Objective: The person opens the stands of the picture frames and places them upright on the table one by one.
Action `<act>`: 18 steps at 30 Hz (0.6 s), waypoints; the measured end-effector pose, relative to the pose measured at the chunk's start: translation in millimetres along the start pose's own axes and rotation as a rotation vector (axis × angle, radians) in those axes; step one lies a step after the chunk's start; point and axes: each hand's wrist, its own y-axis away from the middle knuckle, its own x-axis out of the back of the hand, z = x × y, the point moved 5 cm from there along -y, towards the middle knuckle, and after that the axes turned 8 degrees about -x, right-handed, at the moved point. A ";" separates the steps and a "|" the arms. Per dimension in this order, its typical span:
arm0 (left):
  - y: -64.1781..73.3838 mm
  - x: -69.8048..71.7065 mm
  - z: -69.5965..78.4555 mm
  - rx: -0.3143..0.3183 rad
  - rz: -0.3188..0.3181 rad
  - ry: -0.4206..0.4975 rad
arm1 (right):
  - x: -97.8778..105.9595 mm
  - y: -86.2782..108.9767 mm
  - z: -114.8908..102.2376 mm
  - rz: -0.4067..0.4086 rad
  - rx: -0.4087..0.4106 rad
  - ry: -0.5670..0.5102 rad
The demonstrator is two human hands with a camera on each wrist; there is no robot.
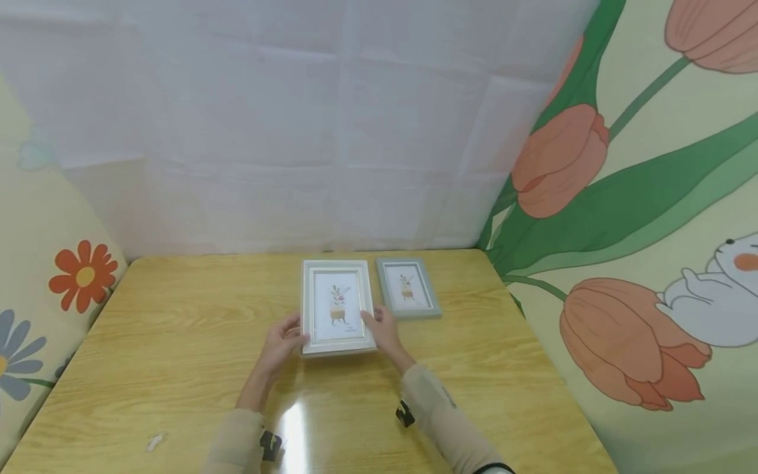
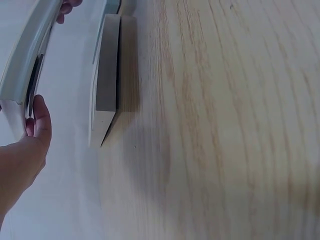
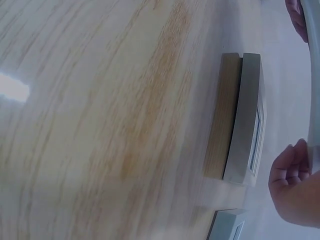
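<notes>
Tabletop (image 1: pixel 189 329) bears a grey frame (image 1: pixel 408 289), centre-right; left hand (image 1: pixel 281 342) and right hand (image 1: pixel 386 331) pinch a white frame (image 1: pixel 337 307), not yet set down.

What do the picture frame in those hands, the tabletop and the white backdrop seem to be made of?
The picture frame could be painted wood or plastic: pale, smooth, with stepped edges. The tabletop looks like wood or wood-look laminate, with visible grain and a glossy glare. The white backdrop is probably cloth or thin sheeting, fairly matte, judging by its fold creases.

Picture frame (image 1: pixel 336 308) above the table (image 1: pixel 177 342); on the table, second frame (image 3: pixel 244 120) and, to its right, third frame (image 1: pixel 408 288)
</notes>
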 end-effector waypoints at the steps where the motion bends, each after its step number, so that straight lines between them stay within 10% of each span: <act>1: 0.1 -0.4 -0.1 0.007 -0.003 -0.002 | 0.7 0.0 0.5 0.002 0.004 -0.002; 18: 2.6 -10.2 -0.9 0.014 -0.097 -0.027 | 8.6 0.1 2.7 0.047 -0.024 0.017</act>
